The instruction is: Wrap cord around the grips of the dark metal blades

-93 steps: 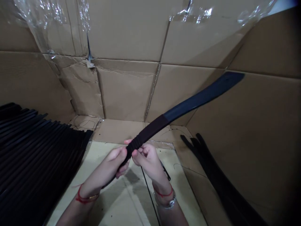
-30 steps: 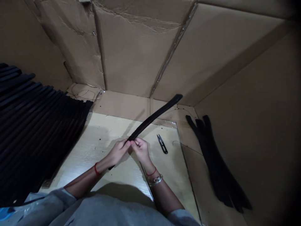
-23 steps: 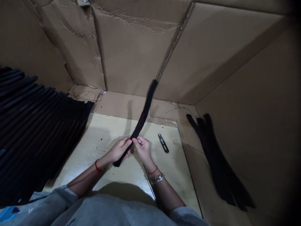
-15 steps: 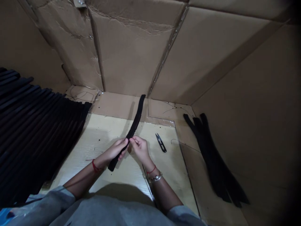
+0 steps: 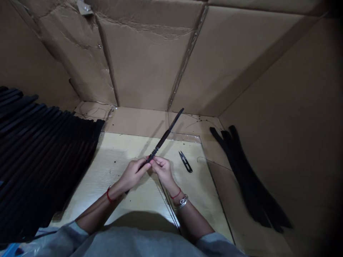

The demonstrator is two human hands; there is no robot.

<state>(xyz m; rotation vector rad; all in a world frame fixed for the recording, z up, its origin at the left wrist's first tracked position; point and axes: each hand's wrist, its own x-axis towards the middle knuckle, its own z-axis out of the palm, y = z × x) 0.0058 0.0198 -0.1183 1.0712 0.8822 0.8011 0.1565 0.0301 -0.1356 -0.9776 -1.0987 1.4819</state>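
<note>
A narrow black fabric strip (image 5: 164,138) runs up and to the right from my hands, turned nearly edge-on, with a ridged stretch close to my fingers. My left hand (image 5: 133,174) is closed around its lower part, and a short end shows below the wrist. At the ridged stretch my right hand (image 5: 162,169) pinches, fingertips against the strip beside the left thumb. Dark cord (image 5: 169,207) trails from under the right hand toward my body. Black thread snips (image 5: 185,161) lie on the board to the right of my hands.
A large stack of black strips (image 5: 48,153) fills the left side. Several more strips (image 5: 249,182) lie in a bundle at the right. Cardboard walls (image 5: 144,67) enclose the back and sides of the pale board (image 5: 107,153). Loose threads (image 5: 93,109) lie along the back.
The strip has turned from showing its flat face to nearly edge-on, and its far end has swung right. Both hands have drawn together around it. The snips stay put on the board.
</note>
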